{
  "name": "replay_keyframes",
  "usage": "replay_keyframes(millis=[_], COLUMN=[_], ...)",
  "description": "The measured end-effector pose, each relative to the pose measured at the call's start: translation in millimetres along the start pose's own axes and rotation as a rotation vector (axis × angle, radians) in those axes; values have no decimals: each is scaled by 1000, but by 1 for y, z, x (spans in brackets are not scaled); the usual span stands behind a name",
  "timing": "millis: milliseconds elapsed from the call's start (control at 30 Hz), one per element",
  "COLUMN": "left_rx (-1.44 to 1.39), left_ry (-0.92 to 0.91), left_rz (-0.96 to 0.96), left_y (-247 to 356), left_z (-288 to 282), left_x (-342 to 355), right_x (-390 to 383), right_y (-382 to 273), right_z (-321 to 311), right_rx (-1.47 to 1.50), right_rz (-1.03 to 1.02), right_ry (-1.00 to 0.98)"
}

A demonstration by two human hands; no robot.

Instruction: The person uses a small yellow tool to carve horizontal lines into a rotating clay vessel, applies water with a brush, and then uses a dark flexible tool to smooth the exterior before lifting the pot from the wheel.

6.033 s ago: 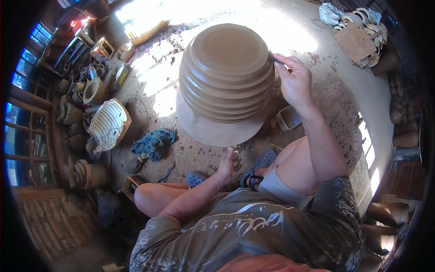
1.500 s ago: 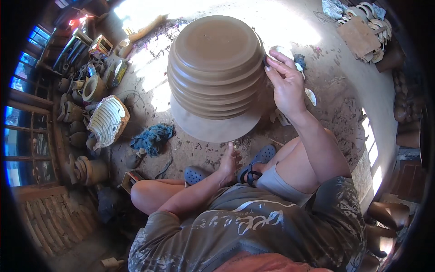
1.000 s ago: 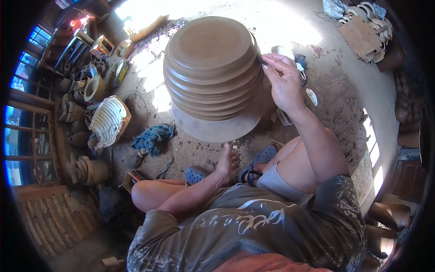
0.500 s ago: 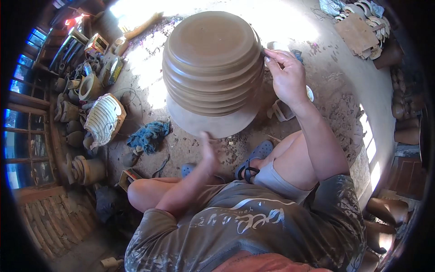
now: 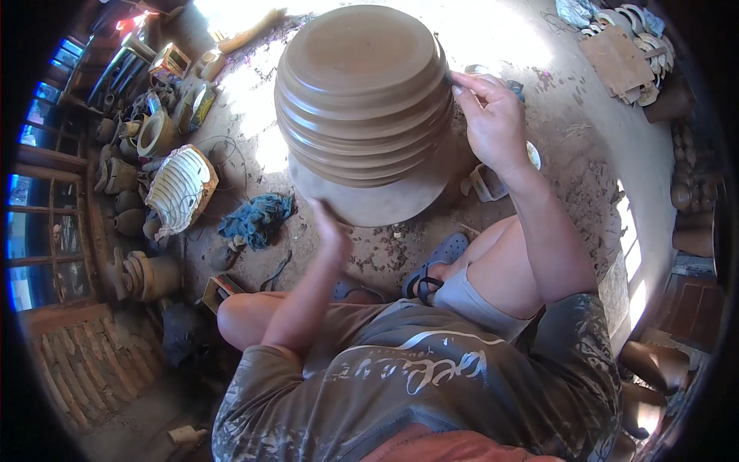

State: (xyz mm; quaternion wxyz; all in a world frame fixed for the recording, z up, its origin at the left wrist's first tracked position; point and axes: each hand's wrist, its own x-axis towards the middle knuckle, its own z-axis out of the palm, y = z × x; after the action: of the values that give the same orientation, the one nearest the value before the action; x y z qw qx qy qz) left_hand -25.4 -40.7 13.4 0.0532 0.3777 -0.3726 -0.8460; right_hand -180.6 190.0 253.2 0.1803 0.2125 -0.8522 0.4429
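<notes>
A large brown clay pot (image 5: 362, 100) with ribbed sides and a flat, smooth top stands on a round, pale wheel disc (image 5: 377, 206). My right hand (image 5: 496, 127) is at the upper right side of the pot, fingers and thumb pinched together against the wall. Something small and dark shows at those fingertips, too little of it to name. At the near left edge of the disc is my left hand (image 5: 331, 235), slightly blurred, its fingers stretched out and holding nothing. Its fingertips reach the disc's rim; whether they touch it I cannot tell.
A blue cloth (image 5: 258, 219) lies on the dirt floor to the left, beside a white ribbed mould (image 5: 182, 189). Several clay pots line the left wall. Right of the wheel sits a small clear container (image 5: 489, 183). A brown board (image 5: 616, 58) leans at the far right.
My left hand has swung left and slightly away from me along the disc's near edge. The right hand stays at the pot's side. The whole view has shifted slightly.
</notes>
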Motion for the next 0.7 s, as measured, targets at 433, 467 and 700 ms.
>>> replay_keyframes(millis=[433, 467, 700], left_rx=[91, 30, 348], left_ry=[5, 5, -120], left_rz=[-176, 48, -255], left_y=[-36, -18, -70], left_z=[10, -2, 0], left_x=[-30, -2, -53], right_x=[-12, -12, -14], right_y=[9, 13, 30], right_z=[-5, -3, 14], right_rx=[142, 209, 259], right_rz=[45, 101, 136], right_ry=[63, 83, 75])
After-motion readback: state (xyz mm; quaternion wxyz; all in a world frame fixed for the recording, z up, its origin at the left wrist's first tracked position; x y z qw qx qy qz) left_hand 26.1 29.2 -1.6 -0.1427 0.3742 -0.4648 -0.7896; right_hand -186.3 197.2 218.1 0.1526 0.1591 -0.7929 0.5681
